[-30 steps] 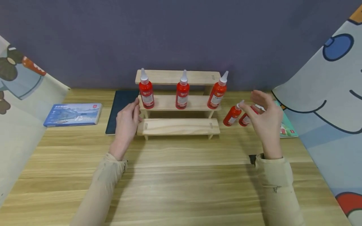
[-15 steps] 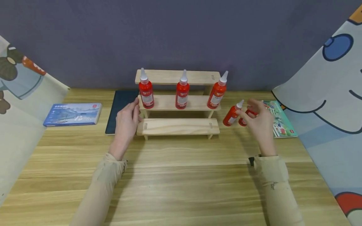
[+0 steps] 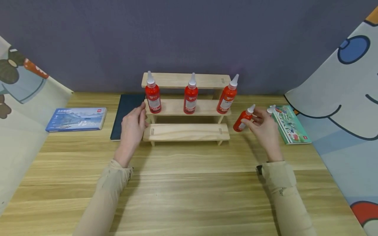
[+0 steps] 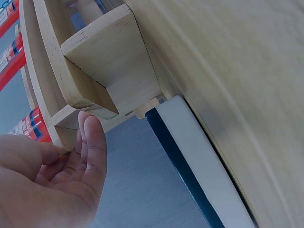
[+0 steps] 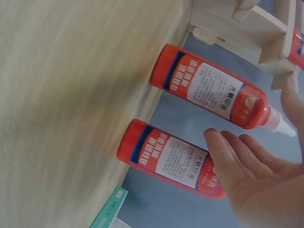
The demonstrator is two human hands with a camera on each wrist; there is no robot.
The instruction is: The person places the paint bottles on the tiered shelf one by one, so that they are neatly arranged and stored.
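A pale wooden three-step rack (image 3: 186, 132) stands at the back of the table. Its middle step bears a row of red stamp-ink bottles with white nozzle caps: a left one (image 3: 153, 100), a centre one (image 3: 190, 100) and a right one (image 3: 226, 99). My left hand (image 3: 132, 126) pinches the left end of that step between thumb and fingers. Right of the rack, my right hand (image 3: 265, 131) reaches around the neck of a standing ink bottle (image 5: 209, 88), thumb and fingers apart. Behind the hand, another ink bottle (image 5: 175, 161) is mostly hidden in the head view.
On the left lies a blue box (image 3: 76, 119) with a mountain picture. A dark notebook (image 3: 125, 109) lies beside the rack, under my left hand. A green book (image 3: 292, 124) lies at the right, by the patterned side panel (image 3: 339, 98). A dark wall (image 3: 189, 42) closes the back.
My right hand has moved left and slightly down, from over the farther ink bottle to the neck of the one nearer the rack. The left hand keeps still on the rack.
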